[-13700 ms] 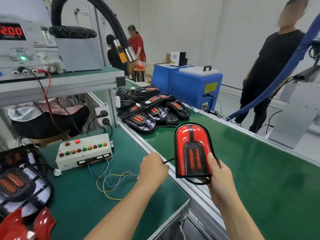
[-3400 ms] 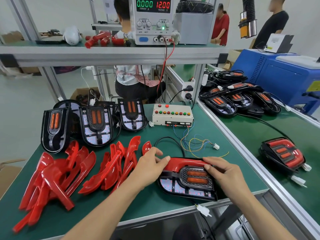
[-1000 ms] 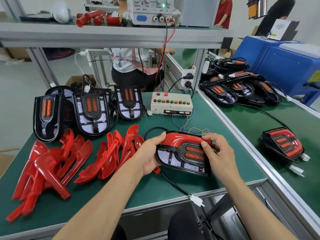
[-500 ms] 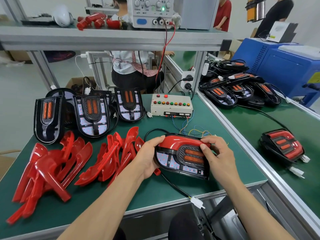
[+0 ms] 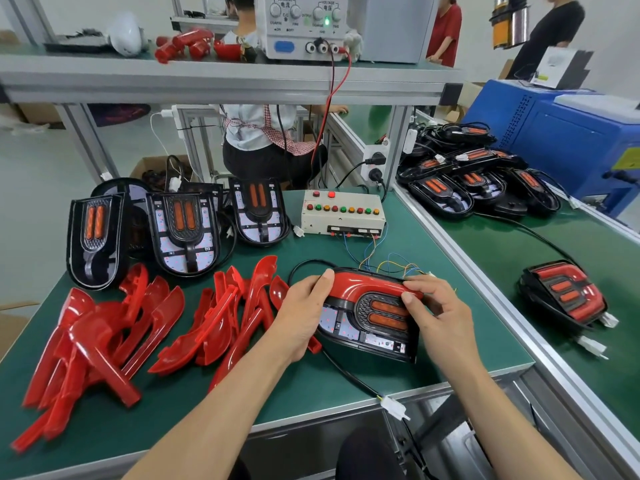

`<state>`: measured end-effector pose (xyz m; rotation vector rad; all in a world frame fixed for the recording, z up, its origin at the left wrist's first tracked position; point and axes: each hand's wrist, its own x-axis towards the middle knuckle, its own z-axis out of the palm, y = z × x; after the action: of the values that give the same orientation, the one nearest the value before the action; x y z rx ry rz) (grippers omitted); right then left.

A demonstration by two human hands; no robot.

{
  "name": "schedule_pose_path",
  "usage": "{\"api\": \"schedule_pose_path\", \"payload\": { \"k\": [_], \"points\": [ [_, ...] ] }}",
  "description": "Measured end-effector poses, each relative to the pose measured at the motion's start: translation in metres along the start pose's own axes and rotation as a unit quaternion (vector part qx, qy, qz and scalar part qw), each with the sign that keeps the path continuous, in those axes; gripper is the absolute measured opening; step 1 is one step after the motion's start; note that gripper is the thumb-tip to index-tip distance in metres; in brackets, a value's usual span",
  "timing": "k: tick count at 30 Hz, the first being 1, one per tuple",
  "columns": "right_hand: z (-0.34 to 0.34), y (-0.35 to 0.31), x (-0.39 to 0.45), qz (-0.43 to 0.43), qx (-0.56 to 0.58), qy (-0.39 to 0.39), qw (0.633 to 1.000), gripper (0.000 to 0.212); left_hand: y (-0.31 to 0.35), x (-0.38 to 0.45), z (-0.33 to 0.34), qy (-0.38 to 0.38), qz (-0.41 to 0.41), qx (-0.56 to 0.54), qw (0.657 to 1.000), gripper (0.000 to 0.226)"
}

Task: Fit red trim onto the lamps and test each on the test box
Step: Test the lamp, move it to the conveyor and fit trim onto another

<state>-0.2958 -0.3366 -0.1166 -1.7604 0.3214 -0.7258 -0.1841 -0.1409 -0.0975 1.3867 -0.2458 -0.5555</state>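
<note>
A black lamp [image 5: 372, 320] with two orange lenses lies on its side on the green bench, held a little above the mat. A red trim piece [image 5: 360, 284] sits along its upper edge. My left hand [image 5: 299, 313] grips the lamp's left end, thumb on the red trim. My right hand [image 5: 438, 317] grips the right end, thumb by the lenses and fingers curled over the trim. The lamp's cable ends in a white plug [image 5: 394, 408] at the bench edge. The beige test box [image 5: 343, 213] with coloured buttons stands behind, with loose wires trailing from its front.
Loose red trim pieces [image 5: 114, 337] lie heaped on the left. Three untrimmed lamps [image 5: 183, 230] lean behind them. A trimmed lamp [image 5: 564, 297] lies on the conveyor at right, more lamps [image 5: 474, 181] farther back. A power supply [image 5: 304, 26] sits on the shelf. People stand behind.
In the last second both hands kept their hold on the lamp; it sits slightly lower and closer to the mat. Earlier, a finished lamp was set down on the conveyor.
</note>
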Motion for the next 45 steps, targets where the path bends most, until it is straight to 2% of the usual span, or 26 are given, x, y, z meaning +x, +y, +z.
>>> {"api": "schedule_pose_path", "payload": {
  "k": [3,7,13,21,28,32,35,40,45],
  "points": [
    [0.001,0.002,0.0,0.004,0.014,0.004,1.0,0.026,-0.001,-0.002,0.001,0.019,0.013,-0.001,1.0,0.048],
    [0.002,0.005,0.002,0.004,0.032,0.002,0.999,0.025,-0.002,-0.001,-0.001,0.015,-0.04,-0.038,0.998,0.047],
    [0.006,0.006,0.004,0.006,0.055,-0.002,0.998,0.026,-0.007,-0.001,-0.004,0.028,-0.017,-0.035,0.999,0.042],
    [0.012,0.004,0.007,0.045,0.11,0.014,0.993,0.027,-0.005,-0.003,-0.007,0.026,0.015,-0.019,0.999,0.057],
    [0.018,-0.006,0.004,0.048,0.137,0.027,0.989,0.019,-0.005,-0.003,-0.005,0.036,0.031,-0.022,0.999,0.061],
    [0.024,-0.008,0.005,0.094,0.143,0.059,0.984,0.017,-0.006,-0.003,-0.006,0.038,0.03,-0.023,0.999,0.053],
    [0.027,-0.011,0.008,0.159,0.23,0.063,0.958,0.029,-0.007,-0.003,-0.007,0.043,0.031,-0.021,0.998,0.046],
    [0.029,-0.022,0.009,0.261,0.243,-0.004,0.934,0.023,-0.009,-0.007,-0.008,0.044,0.046,-0.028,0.998,0.042],
    [0.026,-0.032,0.007,0.266,0.261,-0.05,0.927,0.032,-0.009,-0.007,-0.01,0.027,0.061,-0.027,0.997,0.042]
  ]
}}
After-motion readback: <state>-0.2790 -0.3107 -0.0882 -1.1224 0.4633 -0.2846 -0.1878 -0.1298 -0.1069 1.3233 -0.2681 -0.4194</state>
